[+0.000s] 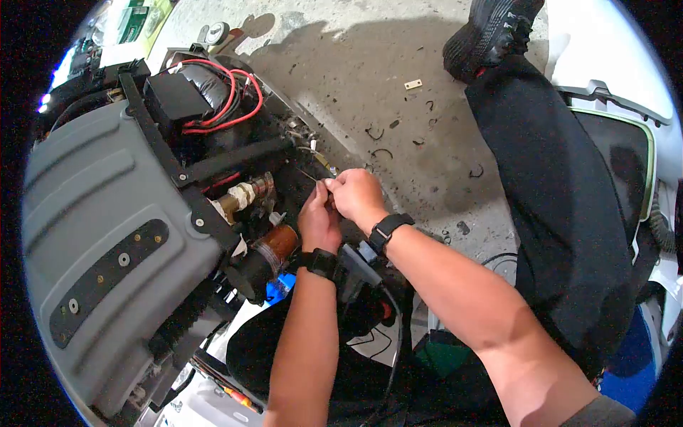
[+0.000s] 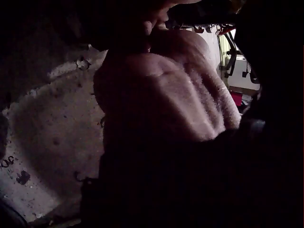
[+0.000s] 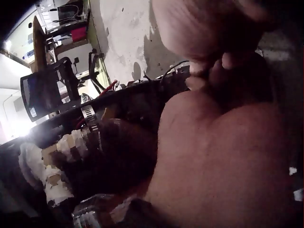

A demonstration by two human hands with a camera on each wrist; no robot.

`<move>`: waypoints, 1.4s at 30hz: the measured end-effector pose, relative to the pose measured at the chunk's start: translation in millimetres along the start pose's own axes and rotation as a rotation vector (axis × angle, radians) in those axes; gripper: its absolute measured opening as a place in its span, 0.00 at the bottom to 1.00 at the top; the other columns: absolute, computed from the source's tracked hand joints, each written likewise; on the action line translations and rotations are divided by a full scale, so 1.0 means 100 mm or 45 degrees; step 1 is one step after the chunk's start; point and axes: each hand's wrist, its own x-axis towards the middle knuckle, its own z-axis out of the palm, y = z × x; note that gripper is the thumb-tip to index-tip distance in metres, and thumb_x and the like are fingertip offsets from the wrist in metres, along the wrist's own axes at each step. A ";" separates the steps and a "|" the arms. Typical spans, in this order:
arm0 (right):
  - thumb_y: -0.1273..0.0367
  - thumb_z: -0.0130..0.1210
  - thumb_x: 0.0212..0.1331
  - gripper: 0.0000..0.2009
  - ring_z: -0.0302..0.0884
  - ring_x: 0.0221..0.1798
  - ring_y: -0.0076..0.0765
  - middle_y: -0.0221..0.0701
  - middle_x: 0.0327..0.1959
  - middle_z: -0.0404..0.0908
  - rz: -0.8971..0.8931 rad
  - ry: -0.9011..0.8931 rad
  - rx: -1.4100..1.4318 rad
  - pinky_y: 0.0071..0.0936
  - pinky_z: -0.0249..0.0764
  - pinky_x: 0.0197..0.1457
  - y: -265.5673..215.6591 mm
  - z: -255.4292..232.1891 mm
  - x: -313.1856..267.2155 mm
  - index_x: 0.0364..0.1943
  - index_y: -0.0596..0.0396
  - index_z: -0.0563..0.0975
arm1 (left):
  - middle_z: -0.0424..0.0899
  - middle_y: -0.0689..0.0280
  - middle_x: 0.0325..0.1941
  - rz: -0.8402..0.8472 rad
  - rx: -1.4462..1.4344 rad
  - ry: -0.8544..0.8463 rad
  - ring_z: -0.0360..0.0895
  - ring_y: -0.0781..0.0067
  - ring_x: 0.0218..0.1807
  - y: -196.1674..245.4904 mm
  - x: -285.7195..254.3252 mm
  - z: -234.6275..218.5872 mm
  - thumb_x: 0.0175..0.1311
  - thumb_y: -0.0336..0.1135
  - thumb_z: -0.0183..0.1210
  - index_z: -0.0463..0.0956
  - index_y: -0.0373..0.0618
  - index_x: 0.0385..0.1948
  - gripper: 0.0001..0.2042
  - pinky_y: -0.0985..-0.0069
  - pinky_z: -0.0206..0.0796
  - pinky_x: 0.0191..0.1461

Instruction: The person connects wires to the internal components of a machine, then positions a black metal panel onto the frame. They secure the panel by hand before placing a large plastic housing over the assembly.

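Note:
Just in front of the machine frame, the fingertips of my left hand [image 1: 318, 226] and right hand [image 1: 358, 196] meet. Between them they pinch a thin, wire-like strand [image 1: 307, 174] that sticks out toward the upper left; its held end is hidden by the fingers. A brown pipe [image 1: 279, 244] with a clamp lies to the left of the left hand. Above that is a brass-coloured fitting wrapped in white tape [image 1: 242, 193]. Below the hands, a grey tool [image 1: 361, 265] with a black cable hangs over the lap. Both wrist views are dark and hide the fingertips.
A large grey ribbed cover [image 1: 107, 178] fills the left side, edged by a black metal frame [image 1: 160, 142]. Red cables [image 1: 245, 92] loop beside a black box [image 1: 174, 98]. On the concrete floor lie a cream two-hole plate [image 1: 413, 85] and several dark scraps. The person's leg [image 1: 562, 213] extends at right.

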 end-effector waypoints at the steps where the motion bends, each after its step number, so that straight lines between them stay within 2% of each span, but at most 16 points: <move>1: 0.60 0.56 0.49 0.15 0.76 0.31 0.55 0.48 0.25 0.77 -0.055 0.006 -0.054 0.44 0.71 0.36 0.00 -0.01 0.00 0.20 0.60 0.79 | 0.77 0.67 0.39 0.010 0.036 -0.042 0.73 0.73 0.41 -0.02 0.02 -0.03 0.67 0.44 0.46 0.72 0.46 0.41 0.13 0.75 0.65 0.45; 5: 0.60 0.55 0.50 0.15 0.77 0.29 0.52 0.45 0.24 0.78 -0.133 0.007 -0.109 0.42 0.71 0.34 0.03 -0.03 0.07 0.21 0.60 0.79 | 0.77 0.67 0.39 0.059 0.080 -0.066 0.73 0.74 0.42 0.04 -0.05 0.07 0.67 0.42 0.46 0.72 0.45 0.41 0.12 0.75 0.65 0.46; 6: 0.60 0.55 0.50 0.15 0.77 0.29 0.52 0.45 0.24 0.78 -0.136 0.006 -0.107 0.42 0.71 0.34 0.04 -0.04 0.09 0.21 0.60 0.79 | 0.77 0.67 0.39 0.060 0.070 0.050 0.73 0.74 0.41 0.07 -0.11 0.15 0.66 0.42 0.47 0.72 0.44 0.41 0.12 0.76 0.64 0.45; 8: 0.62 0.54 0.52 0.14 0.78 0.25 0.46 0.41 0.22 0.80 -0.020 -0.147 0.134 0.39 0.72 0.33 0.05 -0.08 0.12 0.21 0.60 0.79 | 0.77 0.67 0.38 0.066 0.062 0.167 0.73 0.75 0.40 0.12 -0.14 0.20 0.66 0.41 0.48 0.72 0.44 0.41 0.12 0.77 0.64 0.45; 9: 0.63 0.53 0.53 0.13 0.78 0.21 0.37 0.37 0.20 0.80 0.011 -0.171 0.158 0.33 0.72 0.30 0.00 -0.12 0.09 0.22 0.61 0.79 | 0.77 0.68 0.38 0.069 0.073 0.130 0.73 0.75 0.39 0.15 -0.14 0.20 0.65 0.40 0.48 0.72 0.44 0.41 0.12 0.77 0.64 0.44; 13: 0.64 0.53 0.55 0.13 0.78 0.21 0.30 0.34 0.20 0.80 0.041 -0.212 0.345 0.28 0.73 0.27 0.01 -0.14 0.08 0.25 0.62 0.79 | 0.76 0.68 0.36 0.081 0.127 0.147 0.71 0.76 0.36 0.16 -0.17 0.25 0.64 0.39 0.50 0.72 0.43 0.40 0.11 0.78 0.64 0.41; 15: 0.64 0.52 0.58 0.14 0.76 0.24 0.25 0.34 0.26 0.80 0.107 -0.346 0.477 0.21 0.72 0.26 0.02 -0.20 0.07 0.32 0.65 0.77 | 0.76 0.68 0.35 0.094 0.134 0.135 0.71 0.76 0.36 0.13 -0.11 0.22 0.64 0.38 0.50 0.72 0.42 0.39 0.10 0.78 0.64 0.40; 20: 0.65 0.52 0.58 0.14 0.76 0.24 0.24 0.33 0.26 0.80 0.066 -0.449 0.565 0.21 0.71 0.25 0.09 -0.24 0.17 0.33 0.66 0.77 | 0.75 0.67 0.33 0.134 0.124 0.120 0.71 0.75 0.34 0.10 -0.04 0.22 0.63 0.37 0.51 0.72 0.43 0.34 0.08 0.77 0.64 0.39; 22: 0.65 0.52 0.56 0.14 0.76 0.20 0.27 0.33 0.21 0.80 -0.002 -0.393 0.455 0.24 0.72 0.23 0.10 -0.22 0.22 0.25 0.65 0.78 | 0.75 0.67 0.32 0.113 0.145 0.154 0.71 0.74 0.34 0.13 -0.07 0.26 0.63 0.36 0.51 0.71 0.43 0.33 0.07 0.76 0.64 0.38; 26: 0.65 0.53 0.54 0.14 0.77 0.19 0.28 0.35 0.20 0.80 -0.073 -0.388 0.315 0.27 0.73 0.25 0.15 -0.23 0.23 0.24 0.64 0.78 | 0.75 0.67 0.33 0.069 0.171 0.107 0.72 0.73 0.34 0.13 -0.01 0.17 0.63 0.35 0.51 0.72 0.43 0.33 0.06 0.75 0.65 0.38; 29: 0.63 0.52 0.53 0.13 0.78 0.22 0.35 0.39 0.22 0.80 -0.217 -0.322 0.107 0.33 0.73 0.28 0.17 -0.22 0.21 0.25 0.61 0.79 | 0.75 0.66 0.34 0.071 0.178 0.129 0.72 0.74 0.35 0.17 -0.08 0.27 0.62 0.34 0.51 0.72 0.43 0.34 0.06 0.75 0.66 0.38; 31: 0.61 0.52 0.52 0.13 0.77 0.25 0.44 0.40 0.22 0.79 -0.644 -0.037 -0.259 0.39 0.73 0.30 0.20 -0.20 0.21 0.24 0.55 0.79 | 0.76 0.66 0.35 0.063 0.189 0.169 0.73 0.74 0.36 0.16 -0.08 0.29 0.62 0.34 0.52 0.73 0.42 0.35 0.06 0.76 0.66 0.40; 34: 0.61 0.53 0.50 0.10 0.76 0.26 0.45 0.38 0.22 0.78 -0.825 0.095 -0.513 0.36 0.71 0.30 0.20 -0.19 0.16 0.24 0.51 0.79 | 0.77 0.66 0.35 0.092 0.175 0.271 0.73 0.74 0.36 0.17 -0.12 0.34 0.61 0.35 0.54 0.74 0.43 0.35 0.07 0.76 0.66 0.40; 38: 0.60 0.54 0.50 0.10 0.75 0.28 0.47 0.38 0.22 0.77 -0.884 0.067 -0.592 0.38 0.71 0.30 0.18 -0.23 0.08 0.22 0.50 0.78 | 0.77 0.67 0.33 0.093 0.141 0.254 0.73 0.74 0.34 0.16 -0.09 0.27 0.60 0.36 0.55 0.75 0.43 0.34 0.08 0.76 0.66 0.38; 41: 0.58 0.50 0.55 0.15 0.77 0.25 0.43 0.38 0.20 0.77 -0.965 0.047 -0.458 0.38 0.72 0.29 0.14 -0.25 0.09 0.20 0.54 0.75 | 0.77 0.67 0.32 0.108 0.166 0.253 0.73 0.75 0.33 0.19 -0.09 0.26 0.60 0.37 0.55 0.75 0.43 0.33 0.08 0.76 0.66 0.37; 42: 0.58 0.49 0.57 0.16 0.77 0.24 0.37 0.35 0.20 0.77 -0.522 -0.224 -0.059 0.34 0.71 0.26 0.07 -0.28 0.09 0.21 0.55 0.75 | 0.77 0.67 0.31 0.111 0.188 0.234 0.73 0.75 0.33 0.20 -0.10 0.26 0.60 0.37 0.55 0.75 0.43 0.33 0.08 0.77 0.65 0.36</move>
